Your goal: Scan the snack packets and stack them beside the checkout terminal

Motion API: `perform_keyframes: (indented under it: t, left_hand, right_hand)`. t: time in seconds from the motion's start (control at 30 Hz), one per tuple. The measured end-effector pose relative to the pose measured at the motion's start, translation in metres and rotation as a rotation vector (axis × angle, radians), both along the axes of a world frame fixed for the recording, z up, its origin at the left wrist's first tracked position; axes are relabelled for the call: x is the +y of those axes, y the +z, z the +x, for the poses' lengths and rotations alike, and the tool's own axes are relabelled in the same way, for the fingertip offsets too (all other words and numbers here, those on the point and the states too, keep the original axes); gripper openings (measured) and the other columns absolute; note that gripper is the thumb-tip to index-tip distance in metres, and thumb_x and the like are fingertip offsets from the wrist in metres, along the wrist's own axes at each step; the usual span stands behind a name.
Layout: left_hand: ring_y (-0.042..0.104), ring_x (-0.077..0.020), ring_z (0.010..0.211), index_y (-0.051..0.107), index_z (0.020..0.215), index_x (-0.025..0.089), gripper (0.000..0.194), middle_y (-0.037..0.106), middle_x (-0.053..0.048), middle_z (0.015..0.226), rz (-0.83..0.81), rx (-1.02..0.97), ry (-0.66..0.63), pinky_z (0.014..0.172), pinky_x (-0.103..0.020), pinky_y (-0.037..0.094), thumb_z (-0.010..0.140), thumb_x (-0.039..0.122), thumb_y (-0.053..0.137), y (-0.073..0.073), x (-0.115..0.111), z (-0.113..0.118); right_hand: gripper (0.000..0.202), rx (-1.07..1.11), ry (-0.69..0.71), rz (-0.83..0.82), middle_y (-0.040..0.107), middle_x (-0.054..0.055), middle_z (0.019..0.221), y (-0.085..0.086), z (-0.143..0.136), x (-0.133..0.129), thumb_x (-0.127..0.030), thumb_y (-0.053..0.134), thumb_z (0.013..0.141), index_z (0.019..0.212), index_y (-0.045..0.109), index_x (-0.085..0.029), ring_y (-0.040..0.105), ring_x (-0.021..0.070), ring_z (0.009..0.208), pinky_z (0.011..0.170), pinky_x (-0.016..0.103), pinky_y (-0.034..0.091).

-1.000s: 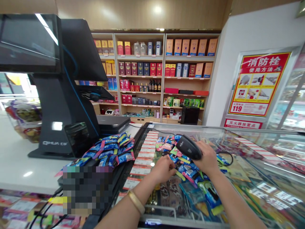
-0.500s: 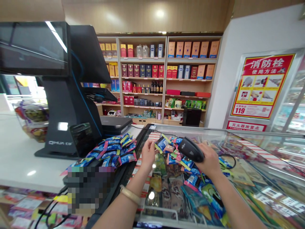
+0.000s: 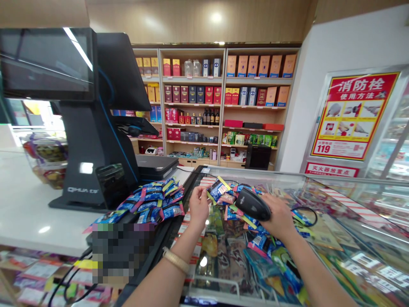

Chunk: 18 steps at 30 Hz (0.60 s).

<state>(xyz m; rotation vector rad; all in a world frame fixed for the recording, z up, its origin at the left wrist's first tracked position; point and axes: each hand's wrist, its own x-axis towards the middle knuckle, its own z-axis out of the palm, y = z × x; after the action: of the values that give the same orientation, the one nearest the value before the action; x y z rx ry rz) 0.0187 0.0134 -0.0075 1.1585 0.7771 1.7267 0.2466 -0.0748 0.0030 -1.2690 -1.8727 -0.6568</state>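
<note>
In my right hand [image 3: 278,216] is a black barcode scanner [image 3: 253,204], its head tilted toward the left. My left hand [image 3: 199,206] pinches the edge of a small blue snack packet [image 3: 219,190] with a yellow-green strip; the packet's printed label faces me, close to the scanner's head. Beneath the scanner and my right hand, several more blue and pink packets [image 3: 259,243] lie loose on the glass top. To the left of my left hand, a pile of similar packets [image 3: 156,198] rests on the dark counter surface.
A black checkout terminal [image 3: 96,128] stands at left on the white counter [image 3: 28,209]. The glass display case [image 3: 220,260] spans the front, with goods beneath. A black cable loop [image 3: 315,216] lies right of my hand. Stocked shelves [image 3: 191,79] line the back wall.
The scanner and my right hand have shifted slightly left, closer to the held packet. My left hand keeps its pinch on the packet.
</note>
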Motion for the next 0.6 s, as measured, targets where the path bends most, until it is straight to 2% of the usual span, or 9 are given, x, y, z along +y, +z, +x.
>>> perform_keyframes:
  t: [0.17,0.37,0.47,0.57,0.6]
  left_hand:
    - [0.058,-0.0106,0.061,0.051,0.075,0.019,0.026,0.057,0.003,0.069,-0.026,0.004,0.009,0.056,-0.023,0.053,0.074,0.041,0.064,-0.001,-0.001,0.001]
    - [0.056,-0.0097,0.057,0.049,0.083,0.02,0.019,0.049,0.005,0.068,-0.175,-0.123,0.027,0.048,-0.024,0.055,0.079,0.036,0.06,0.004,0.0,-0.003]
    - [0.057,-0.0086,0.064,0.046,0.084,0.022,0.014,0.05,0.004,0.075,-0.148,-0.248,0.139,0.056,-0.025,0.058,0.084,0.032,0.055,0.015,0.004,-0.014]
    - [0.06,-0.0087,0.079,0.043,0.095,0.024,0.011,0.054,0.001,0.093,-0.023,-0.411,0.283,0.071,-0.029,0.059,0.087,0.027,0.051,0.028,0.01,-0.03]
    - [0.061,-0.0088,0.084,0.043,0.1,0.025,0.016,0.055,0.0,0.1,0.024,-0.443,0.324,0.077,-0.029,0.058,0.087,0.024,0.051,0.031,0.012,-0.035]
  right_hand:
    - [0.024,0.0,0.01,-0.008,0.064,0.006,0.081,0.0,0.0,0.001,-0.02,0.051,0.068,0.089,0.064,-0.02,0.06,0.0204,0.075,0.068,0.03,0.045]
    - [0.026,-0.004,0.028,0.037,0.065,0.006,0.082,-0.001,0.001,0.002,-0.02,0.051,0.068,0.091,0.063,-0.02,0.061,0.0219,0.077,0.069,0.031,0.047]
    - [0.023,0.005,0.024,0.033,0.065,0.007,0.083,-0.001,0.002,0.002,-0.02,0.051,0.068,0.088,0.062,-0.019,0.061,0.0221,0.077,0.068,0.031,0.047]
    - [0.022,0.006,0.02,0.046,0.064,0.006,0.082,-0.001,0.001,0.002,-0.019,0.051,0.068,0.087,0.062,-0.019,0.061,0.0218,0.076,0.067,0.031,0.046]
    - [0.022,0.005,0.021,0.048,0.064,0.006,0.081,-0.001,0.001,0.002,-0.019,0.051,0.068,0.087,0.062,-0.019,0.061,0.0215,0.076,0.067,0.03,0.046]
